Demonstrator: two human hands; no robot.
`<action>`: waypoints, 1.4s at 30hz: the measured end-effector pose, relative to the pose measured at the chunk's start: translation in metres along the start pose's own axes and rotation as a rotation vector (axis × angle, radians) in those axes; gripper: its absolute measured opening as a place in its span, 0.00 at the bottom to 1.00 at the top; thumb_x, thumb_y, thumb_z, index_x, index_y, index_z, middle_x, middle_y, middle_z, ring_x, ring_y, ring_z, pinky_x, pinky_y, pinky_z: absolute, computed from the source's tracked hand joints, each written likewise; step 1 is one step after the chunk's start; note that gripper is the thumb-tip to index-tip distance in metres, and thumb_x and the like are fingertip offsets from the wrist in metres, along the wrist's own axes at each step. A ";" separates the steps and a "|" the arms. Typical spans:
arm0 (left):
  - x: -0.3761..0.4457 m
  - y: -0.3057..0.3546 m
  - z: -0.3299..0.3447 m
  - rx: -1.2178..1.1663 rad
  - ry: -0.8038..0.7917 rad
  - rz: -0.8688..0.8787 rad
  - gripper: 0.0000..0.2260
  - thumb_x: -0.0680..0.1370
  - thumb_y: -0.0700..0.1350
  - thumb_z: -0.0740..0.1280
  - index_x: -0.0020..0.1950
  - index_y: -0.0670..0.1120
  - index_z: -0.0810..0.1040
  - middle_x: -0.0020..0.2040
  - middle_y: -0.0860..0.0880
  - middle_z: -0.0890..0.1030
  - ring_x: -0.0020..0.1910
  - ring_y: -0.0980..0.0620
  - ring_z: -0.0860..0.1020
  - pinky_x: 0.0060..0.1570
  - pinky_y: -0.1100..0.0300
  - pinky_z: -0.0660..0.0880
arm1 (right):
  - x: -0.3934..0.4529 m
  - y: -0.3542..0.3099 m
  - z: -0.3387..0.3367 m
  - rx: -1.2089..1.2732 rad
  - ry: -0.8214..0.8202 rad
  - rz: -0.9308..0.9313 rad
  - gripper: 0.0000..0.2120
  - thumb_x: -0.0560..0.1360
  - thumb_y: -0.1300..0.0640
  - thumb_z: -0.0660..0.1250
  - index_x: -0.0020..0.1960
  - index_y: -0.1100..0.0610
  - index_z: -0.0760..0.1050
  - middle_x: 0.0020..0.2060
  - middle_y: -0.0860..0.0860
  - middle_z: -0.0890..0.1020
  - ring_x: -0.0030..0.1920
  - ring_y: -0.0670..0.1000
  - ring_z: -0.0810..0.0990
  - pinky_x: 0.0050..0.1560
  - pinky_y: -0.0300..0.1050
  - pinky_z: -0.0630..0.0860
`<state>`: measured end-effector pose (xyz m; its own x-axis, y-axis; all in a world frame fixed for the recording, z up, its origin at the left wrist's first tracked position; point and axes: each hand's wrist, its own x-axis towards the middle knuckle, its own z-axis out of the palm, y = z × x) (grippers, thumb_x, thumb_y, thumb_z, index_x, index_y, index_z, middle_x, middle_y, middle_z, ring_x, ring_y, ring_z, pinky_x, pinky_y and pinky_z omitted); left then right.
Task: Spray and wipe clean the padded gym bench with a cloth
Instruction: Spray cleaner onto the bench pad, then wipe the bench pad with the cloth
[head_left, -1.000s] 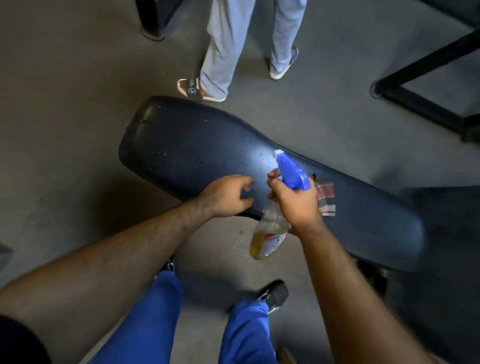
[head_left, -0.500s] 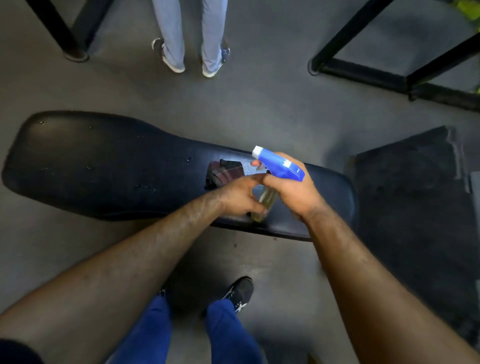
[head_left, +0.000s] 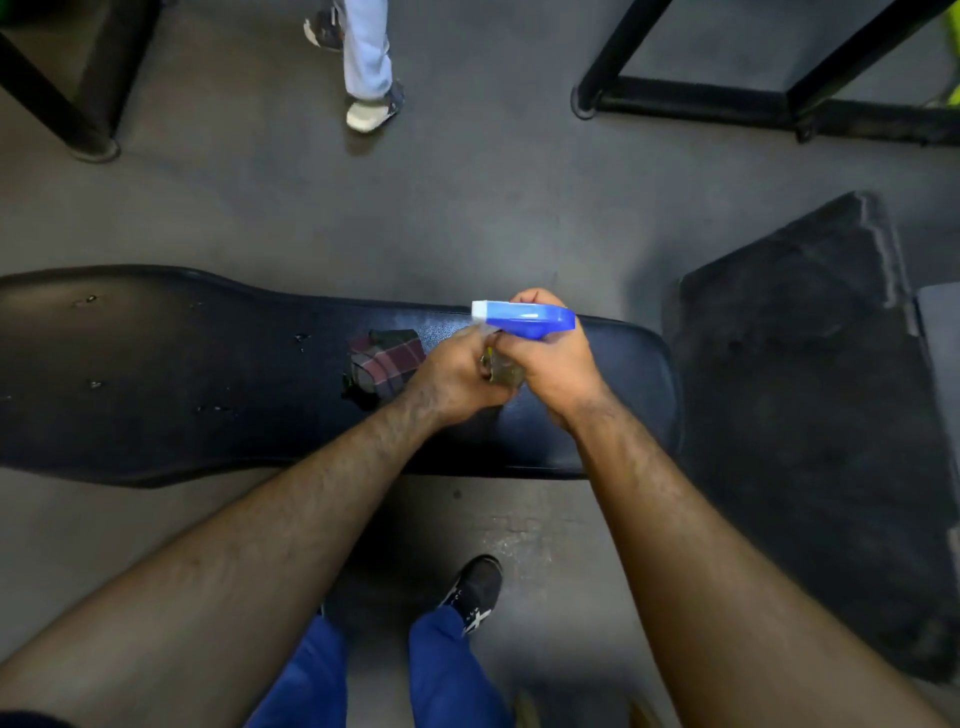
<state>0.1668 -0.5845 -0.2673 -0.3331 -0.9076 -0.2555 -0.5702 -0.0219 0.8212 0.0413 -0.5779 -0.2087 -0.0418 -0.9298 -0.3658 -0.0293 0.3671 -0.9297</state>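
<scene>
You were at the spraying step, with your right hand wrapped tight round the spray bottle over the bench, your left hand curled on its neck, the cloth waiting beside for wiping next.

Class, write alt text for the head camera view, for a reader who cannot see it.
Seen from above, a right hand grips a blue-topped spray bottle over a dark padded bench, with the left hand at the bottle's body. A checked cloth lies on the bench beside the hands.
</scene>
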 end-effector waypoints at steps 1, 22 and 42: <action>0.001 -0.001 0.001 0.003 0.006 0.008 0.17 0.63 0.48 0.74 0.42 0.67 0.72 0.42 0.59 0.77 0.43 0.58 0.78 0.42 0.65 0.72 | 0.002 0.001 -0.001 -0.003 -0.005 0.002 0.18 0.69 0.74 0.68 0.40 0.52 0.69 0.32 0.52 0.73 0.33 0.48 0.70 0.31 0.40 0.70; -0.054 -0.047 0.008 0.049 0.124 -0.226 0.27 0.71 0.43 0.76 0.69 0.45 0.75 0.59 0.46 0.79 0.41 0.52 0.78 0.54 0.56 0.77 | -0.062 0.095 0.044 0.069 0.534 0.076 0.10 0.69 0.51 0.74 0.45 0.46 0.73 0.40 0.46 0.77 0.43 0.46 0.77 0.50 0.43 0.74; -0.074 -0.244 -0.112 0.678 0.338 -0.109 0.24 0.79 0.52 0.62 0.71 0.42 0.69 0.73 0.40 0.68 0.74 0.41 0.65 0.72 0.45 0.62 | 0.051 0.171 0.190 -1.142 -0.057 -0.318 0.25 0.80 0.44 0.59 0.76 0.48 0.67 0.79 0.54 0.62 0.80 0.60 0.56 0.78 0.62 0.52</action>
<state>0.4147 -0.5591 -0.3915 -0.0630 -0.9964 -0.0573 -0.9592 0.0446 0.2792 0.2242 -0.5681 -0.3944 0.1717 -0.9731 -0.1534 -0.9055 -0.0946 -0.4137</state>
